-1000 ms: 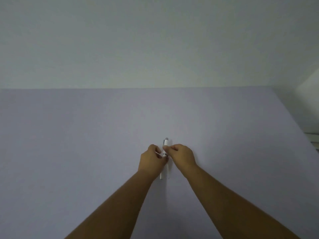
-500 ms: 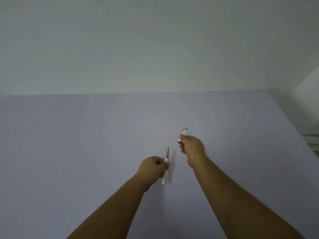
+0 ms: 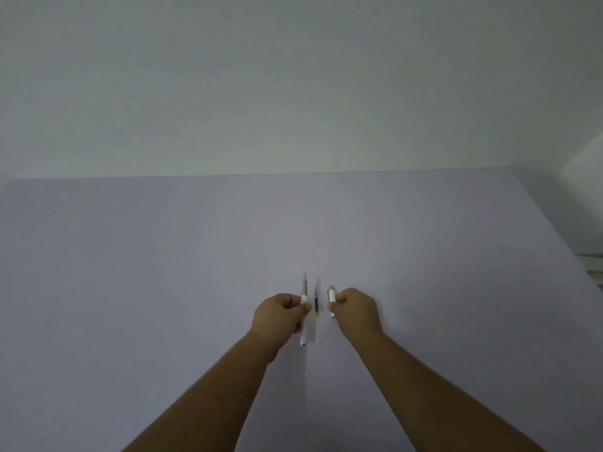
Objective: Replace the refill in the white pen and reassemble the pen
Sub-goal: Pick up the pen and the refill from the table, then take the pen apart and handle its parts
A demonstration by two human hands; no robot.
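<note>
The white pen is in two pieces. My left hand [image 3: 282,316] is shut on the long barrel half [image 3: 304,308], which points away from me with its silver tip up. My right hand [image 3: 355,309] is shut on the short upper half with the clip [image 3: 332,296]. Between my hands a thin refill [image 3: 317,316], dark at the far end and clear at the near end, lies on the lilac table [image 3: 163,272], touched by neither hand.
The table ends at a pale wall at the back and at an edge on the right, where a white ledge [image 3: 592,265] shows.
The pen, whole a second ago, has been pulled into two halves. My right hand drew away with the short half, then came back beside the refill, which now lies between my hands.
</note>
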